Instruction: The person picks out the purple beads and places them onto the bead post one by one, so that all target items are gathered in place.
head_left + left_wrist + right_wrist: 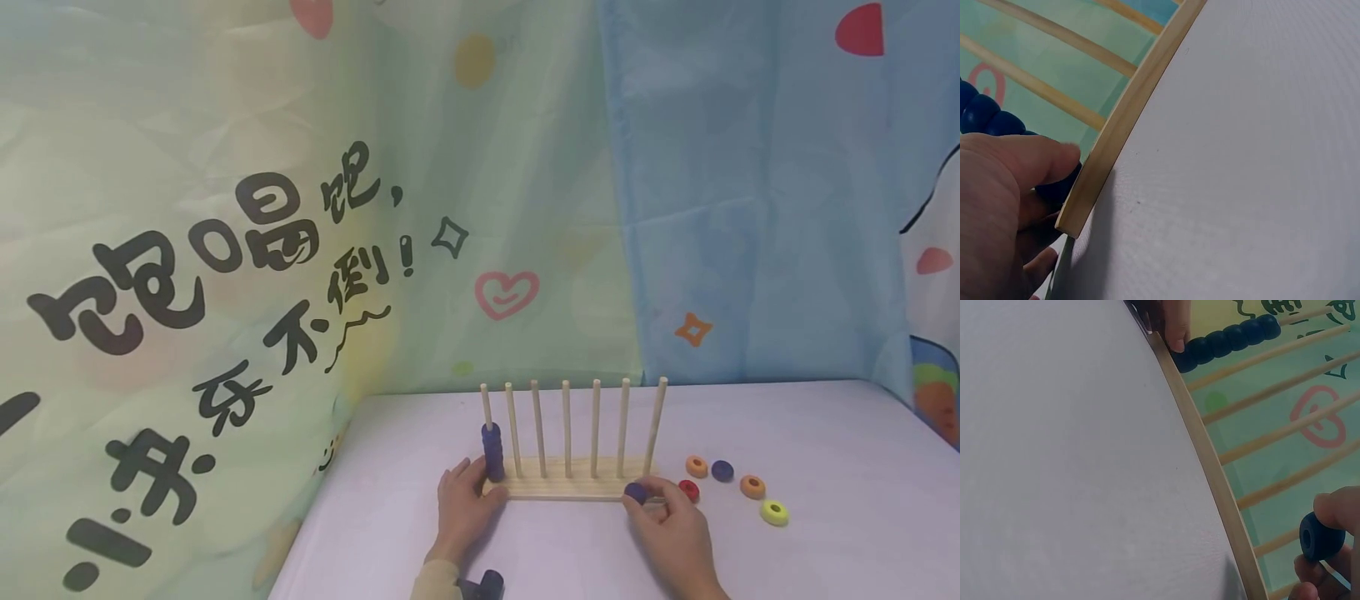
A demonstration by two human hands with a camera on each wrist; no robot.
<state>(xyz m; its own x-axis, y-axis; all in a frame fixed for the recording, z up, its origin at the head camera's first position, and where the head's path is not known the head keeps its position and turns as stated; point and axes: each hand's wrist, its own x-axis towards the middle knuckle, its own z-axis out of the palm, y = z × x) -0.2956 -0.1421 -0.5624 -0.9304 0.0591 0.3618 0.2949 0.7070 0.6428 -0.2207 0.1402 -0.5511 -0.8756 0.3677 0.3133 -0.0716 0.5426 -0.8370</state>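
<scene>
A wooden peg stand [555, 488] with a row of several upright rods stands on the table. Several dark blue beads [492, 454] are stacked on its leftmost rod. My left hand [463, 504] grips the left end of the base, its thumb [1054, 159] at the front edge beside the lowest beads and the other fingers partly hidden behind. Between thumb and fingers, my right hand [675, 529] pinches a single dark blue bead [1325, 540], held in front of the stand's right end. The bead's hole shows in the right wrist view. The other rods carry no beads.
Right of the stand lie loose beads: a red one [691, 493] close by the right hand, an orange one [689, 470], a blue one [722, 471], another orange one [761, 491] and a yellow one [775, 521]. A printed cloth [555, 208] hangs behind the white table [570, 554].
</scene>
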